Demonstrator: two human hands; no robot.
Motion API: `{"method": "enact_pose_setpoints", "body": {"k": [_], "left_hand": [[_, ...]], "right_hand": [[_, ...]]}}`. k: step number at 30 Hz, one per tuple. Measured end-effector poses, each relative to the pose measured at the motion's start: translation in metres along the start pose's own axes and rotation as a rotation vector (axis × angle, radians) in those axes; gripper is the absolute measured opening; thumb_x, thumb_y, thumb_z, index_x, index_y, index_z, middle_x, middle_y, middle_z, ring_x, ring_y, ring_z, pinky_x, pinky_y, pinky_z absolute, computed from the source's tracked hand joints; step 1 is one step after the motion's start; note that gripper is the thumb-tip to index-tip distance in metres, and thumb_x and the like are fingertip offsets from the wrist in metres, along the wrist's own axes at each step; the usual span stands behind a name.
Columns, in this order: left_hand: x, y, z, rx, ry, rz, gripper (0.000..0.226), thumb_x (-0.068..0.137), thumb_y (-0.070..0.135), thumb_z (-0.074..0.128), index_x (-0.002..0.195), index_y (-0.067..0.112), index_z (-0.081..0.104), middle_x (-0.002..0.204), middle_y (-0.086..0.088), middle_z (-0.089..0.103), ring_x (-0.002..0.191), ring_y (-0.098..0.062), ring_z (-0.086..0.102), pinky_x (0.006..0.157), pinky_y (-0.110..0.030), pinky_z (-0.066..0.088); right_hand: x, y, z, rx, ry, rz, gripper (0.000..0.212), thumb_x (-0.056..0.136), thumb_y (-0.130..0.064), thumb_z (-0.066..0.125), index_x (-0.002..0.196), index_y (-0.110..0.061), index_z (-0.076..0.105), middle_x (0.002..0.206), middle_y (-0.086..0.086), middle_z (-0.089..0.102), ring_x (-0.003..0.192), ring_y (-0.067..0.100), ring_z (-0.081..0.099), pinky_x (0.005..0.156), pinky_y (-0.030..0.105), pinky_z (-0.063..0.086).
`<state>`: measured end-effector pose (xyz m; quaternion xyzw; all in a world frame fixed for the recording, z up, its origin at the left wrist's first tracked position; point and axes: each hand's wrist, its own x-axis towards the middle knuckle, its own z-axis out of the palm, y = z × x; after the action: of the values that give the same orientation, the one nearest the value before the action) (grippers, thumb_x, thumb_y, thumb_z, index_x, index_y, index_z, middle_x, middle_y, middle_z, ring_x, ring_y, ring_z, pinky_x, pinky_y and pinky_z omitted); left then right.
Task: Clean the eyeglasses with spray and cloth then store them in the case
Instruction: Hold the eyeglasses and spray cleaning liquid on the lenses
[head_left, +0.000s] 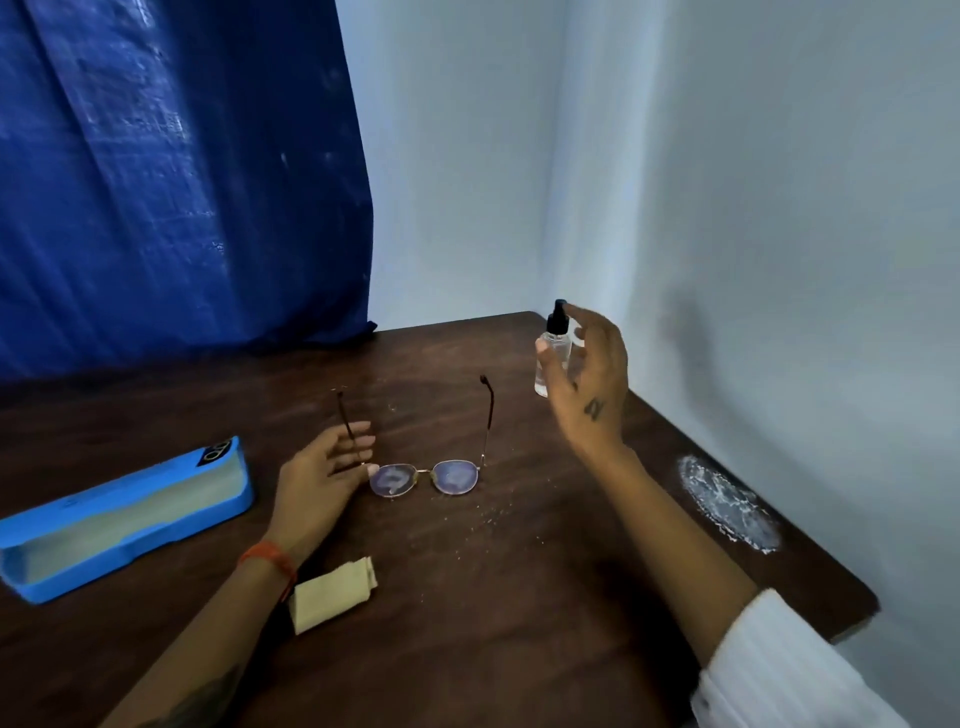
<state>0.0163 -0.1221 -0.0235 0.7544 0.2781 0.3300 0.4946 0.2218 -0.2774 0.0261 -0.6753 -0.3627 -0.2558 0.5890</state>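
1. Nearest to the person, a folded beige cloth (332, 592) lies flat on the dark wooden worktop (519, 597), just beside the left wrist with its orange band (267, 561).
2. To the left, the blue case (124, 519) sits open, its pale lining showing.
3. The left hand (322, 473) rests on the worktop with fingers loose and fairly straight; its fingertips touch the left hinge and temple of the eyeglasses (426, 475).
4. The eyeglasses lie with both temples spread, pointing away from the person, and the lenses look smeared or misted.
5. A whitish stain (727, 504) marks the worktop near its right edge.
6. Farther back, the right hand (587, 379) is raised, fingers spread and relaxed, right beside the clear spray bottle (553, 353) with its black nozzle; whether it touches the bottle, I cannot tell.
7. Behind everything hang a blue curtain (182, 171) and a pale wall (727, 208).
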Motion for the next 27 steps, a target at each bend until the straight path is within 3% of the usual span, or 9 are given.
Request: {"method": "enact_pose_setpoints", "body": {"k": [4, 8, 12, 16, 19, 20, 23, 24, 27], "left_hand": [[0.002, -0.004, 0.001, -0.005, 0.0, -0.01, 0.039, 0.077, -0.004, 0.065, 0.11, 0.015, 0.061, 0.105, -0.004, 0.067, 0.098, -0.011, 0.063, 0.082, -0.019, 0.048], [0.005, -0.004, 0.003, 0.045, 0.0, -0.012, 0.033, 0.076, -0.002, 0.067, 0.105, 0.014, 0.064, 0.102, -0.001, 0.068, 0.095, -0.008, 0.063, 0.082, -0.019, 0.047], [0.007, -0.006, 0.001, 0.146, 0.003, 0.013, 0.025, 0.076, 0.004, 0.07, 0.097, 0.017, 0.069, 0.1, 0.005, 0.067, 0.094, -0.002, 0.06, 0.08, -0.014, 0.042], [0.007, -0.008, -0.001, 0.221, 0.013, 0.056, 0.016, 0.074, 0.007, 0.072, 0.089, 0.014, 0.073, 0.096, 0.006, 0.066, 0.094, -0.002, 0.059, 0.08, -0.011, 0.039], [0.006, -0.007, -0.002, 0.196, 0.005, 0.05, 0.015, 0.075, 0.011, 0.072, 0.081, 0.024, 0.072, 0.088, 0.013, 0.068, 0.088, 0.004, 0.06, 0.076, -0.01, 0.04], [0.005, -0.006, -0.003, 0.183, 0.006, 0.045, 0.017, 0.075, 0.011, 0.072, 0.079, 0.028, 0.071, 0.086, 0.016, 0.068, 0.086, 0.005, 0.06, 0.075, -0.011, 0.041], [0.002, -0.003, -0.005, 0.121, 0.021, 0.029, 0.017, 0.075, 0.013, 0.072, 0.081, 0.028, 0.071, 0.086, 0.01, 0.071, 0.086, -0.001, 0.063, 0.08, -0.019, 0.046], [0.001, -0.001, -0.005, 0.095, 0.028, 0.024, 0.016, 0.074, 0.013, 0.073, 0.083, 0.027, 0.071, 0.085, 0.007, 0.072, 0.087, -0.004, 0.064, 0.082, -0.021, 0.048], [-0.005, 0.005, -0.007, 0.033, 0.056, 0.004, 0.014, 0.074, 0.014, 0.074, 0.085, 0.023, 0.071, 0.084, 0.001, 0.072, 0.086, -0.01, 0.065, 0.083, -0.025, 0.049]], "right_hand": [[0.025, 0.035, 0.025, -0.074, -0.07, 0.187, 0.063, 0.084, -0.015, 0.064, 0.138, -0.008, 0.033, 0.139, 0.017, 0.035, 0.121, 0.01, 0.038, 0.098, 0.011, 0.031], [0.041, 0.06, 0.043, -0.134, -0.241, 0.312, 0.08, 0.084, -0.014, 0.064, 0.146, -0.017, 0.014, 0.143, 0.019, 0.029, 0.129, 0.027, 0.035, 0.102, 0.03, 0.032], [0.047, 0.073, 0.058, -0.168, -0.281, 0.334, 0.079, 0.086, -0.014, 0.062, 0.146, -0.024, 0.011, 0.123, 0.019, 0.051, 0.106, 0.031, 0.054, 0.088, 0.033, 0.041], [0.043, 0.078, 0.064, -0.122, -0.261, 0.314, 0.073, 0.087, -0.018, 0.061, 0.144, -0.022, 0.016, 0.12, 0.015, 0.054, 0.105, 0.028, 0.055, 0.087, 0.03, 0.038], [0.037, 0.071, 0.058, 0.002, -0.259, 0.303, 0.073, 0.087, -0.022, 0.061, 0.142, -0.027, 0.013, 0.121, 0.014, 0.055, 0.105, 0.027, 0.058, 0.089, 0.031, 0.043], [0.034, 0.065, 0.053, 0.056, -0.26, 0.298, 0.073, 0.088, -0.024, 0.06, 0.142, -0.028, 0.012, 0.118, 0.014, 0.057, 0.102, 0.028, 0.059, 0.089, 0.03, 0.047], [0.022, 0.039, 0.032, 0.154, -0.216, 0.231, 0.075, 0.089, -0.027, 0.06, 0.144, -0.027, 0.009, 0.104, -0.001, 0.056, 0.091, 0.018, 0.062, 0.076, 0.005, 0.044], [0.017, 0.029, 0.025, 0.172, -0.212, 0.229, 0.075, 0.089, -0.03, 0.059, 0.144, -0.03, 0.007, 0.105, -0.004, 0.055, 0.091, 0.016, 0.063, 0.077, 0.008, 0.045], [0.001, -0.002, 0.004, 0.228, -0.223, 0.244, 0.073, 0.091, -0.036, 0.056, 0.142, -0.037, 0.004, 0.128, 0.007, 0.054, 0.103, 0.028, 0.062, 0.091, 0.037, 0.05]]}}
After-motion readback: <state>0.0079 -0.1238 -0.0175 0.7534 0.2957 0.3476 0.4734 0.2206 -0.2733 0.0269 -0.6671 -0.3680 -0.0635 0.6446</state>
